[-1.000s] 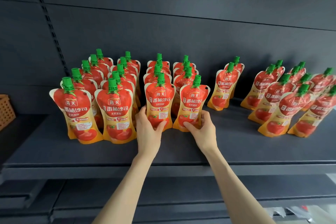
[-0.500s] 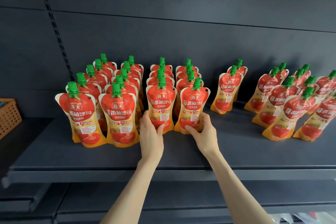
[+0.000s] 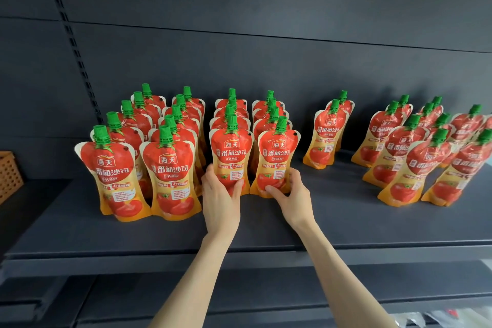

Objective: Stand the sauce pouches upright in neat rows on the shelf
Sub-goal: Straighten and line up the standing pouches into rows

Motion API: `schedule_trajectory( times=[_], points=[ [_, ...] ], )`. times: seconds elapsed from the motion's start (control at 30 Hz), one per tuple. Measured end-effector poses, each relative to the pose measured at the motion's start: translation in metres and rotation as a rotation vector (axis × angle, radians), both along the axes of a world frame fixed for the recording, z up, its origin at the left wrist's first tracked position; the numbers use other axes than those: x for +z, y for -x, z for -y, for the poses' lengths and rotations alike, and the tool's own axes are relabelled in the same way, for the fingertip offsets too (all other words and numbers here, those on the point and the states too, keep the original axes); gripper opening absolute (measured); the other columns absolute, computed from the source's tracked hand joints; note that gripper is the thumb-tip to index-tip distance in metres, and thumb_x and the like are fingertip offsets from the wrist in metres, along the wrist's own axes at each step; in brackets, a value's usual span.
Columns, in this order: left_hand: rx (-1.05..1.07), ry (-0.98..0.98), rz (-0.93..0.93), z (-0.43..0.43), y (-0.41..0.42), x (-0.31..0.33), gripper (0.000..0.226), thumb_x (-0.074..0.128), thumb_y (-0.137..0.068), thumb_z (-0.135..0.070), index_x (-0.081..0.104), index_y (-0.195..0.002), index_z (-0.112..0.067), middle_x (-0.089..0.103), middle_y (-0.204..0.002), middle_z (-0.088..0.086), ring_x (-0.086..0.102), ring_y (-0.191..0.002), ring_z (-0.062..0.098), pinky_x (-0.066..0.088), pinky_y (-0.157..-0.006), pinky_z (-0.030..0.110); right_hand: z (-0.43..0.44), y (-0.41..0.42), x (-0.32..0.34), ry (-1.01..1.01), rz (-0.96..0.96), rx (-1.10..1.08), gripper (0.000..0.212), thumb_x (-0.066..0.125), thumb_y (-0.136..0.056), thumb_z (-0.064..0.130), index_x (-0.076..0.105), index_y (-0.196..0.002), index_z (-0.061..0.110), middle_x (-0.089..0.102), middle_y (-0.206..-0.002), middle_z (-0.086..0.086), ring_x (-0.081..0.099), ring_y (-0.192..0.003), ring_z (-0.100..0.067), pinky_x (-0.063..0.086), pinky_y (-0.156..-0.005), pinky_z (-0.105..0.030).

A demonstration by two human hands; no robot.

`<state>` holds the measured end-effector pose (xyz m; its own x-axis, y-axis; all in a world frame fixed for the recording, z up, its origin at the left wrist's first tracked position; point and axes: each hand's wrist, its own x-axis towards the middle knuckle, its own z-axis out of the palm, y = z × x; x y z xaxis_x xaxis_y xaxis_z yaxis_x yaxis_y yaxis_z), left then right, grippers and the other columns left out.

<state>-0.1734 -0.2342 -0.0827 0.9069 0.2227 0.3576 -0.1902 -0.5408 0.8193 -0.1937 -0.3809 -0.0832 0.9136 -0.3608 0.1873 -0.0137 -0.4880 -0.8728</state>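
Looking down from your head camera: your left hand (image 3: 222, 194) wraps around the lower body of the third-row front pouch (image 3: 231, 153), and your right hand (image 3: 292, 196) cups the base of the fourth-row front pouch (image 3: 278, 160), thumb across its face. Both pouches stand on the dark shelf (image 3: 346, 224), labels forward. Gripping low probably lets you square their bases into line (the fourth leans slightly). Two fuller rows (image 3: 170, 168) stand just to the left. A pair (image 3: 328, 136) and a tilted cluster (image 3: 426, 160) wait to the right.
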Motion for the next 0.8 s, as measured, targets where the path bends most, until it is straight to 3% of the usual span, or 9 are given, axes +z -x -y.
schedule_trajectory(
  times=[0.23,0.43,0.6,0.8],
  points=[
    [0.014,-0.003,0.004,0.0,-0.003,0.0,0.064,0.063,-0.085,-0.032,0.032,-0.135,-0.007,0.047,-0.132,0.012,0.049,-0.123,0.026,0.048,-0.092,0.038,-0.002,-0.004,0.002,0.045,-0.037,0.001,0.051,0.07,-0.082,0.033,0.043,-0.124,0.021,0.061,-0.121,0.003,0.059,-0.11,-0.016,0.049,-0.095,-0.04],
    [-0.037,0.116,0.023,-0.003,-0.005,-0.003,0.061,0.066,-0.084,-0.025,0.035,-0.133,-0.007,0.048,-0.131,0.011,0.048,-0.123,0.025,0.045,-0.094,0.036,-0.001,-0.003,0.003,0.046,-0.044,0.004,0.046,0.069,-0.082,0.033,0.044,-0.119,0.021,0.058,-0.11,0.01,0.054,-0.098,-0.007,0.045,-0.088,-0.03],
    [-0.075,0.243,0.024,-0.005,-0.009,0.001,0.065,0.072,-0.08,-0.023,0.036,-0.132,-0.009,0.05,-0.129,0.008,0.05,-0.119,0.02,0.041,-0.089,0.024,0.002,-0.003,0.0,-0.023,-0.003,-0.006,0.041,0.072,-0.081,0.027,0.048,-0.113,0.019,0.065,-0.111,0.003,0.061,-0.099,-0.014,0.051,-0.09,-0.036],
    [-0.106,0.269,0.003,-0.004,-0.014,0.003,0.064,0.07,-0.081,-0.022,0.035,-0.133,-0.01,0.05,-0.13,0.007,0.049,-0.121,0.02,0.041,-0.093,0.028,0.002,-0.004,0.0,-0.046,0.009,0.003,0.04,0.072,-0.081,0.025,0.048,-0.113,0.019,0.065,-0.111,0.003,0.061,-0.099,-0.013,0.05,-0.088,-0.032]
  ],
)
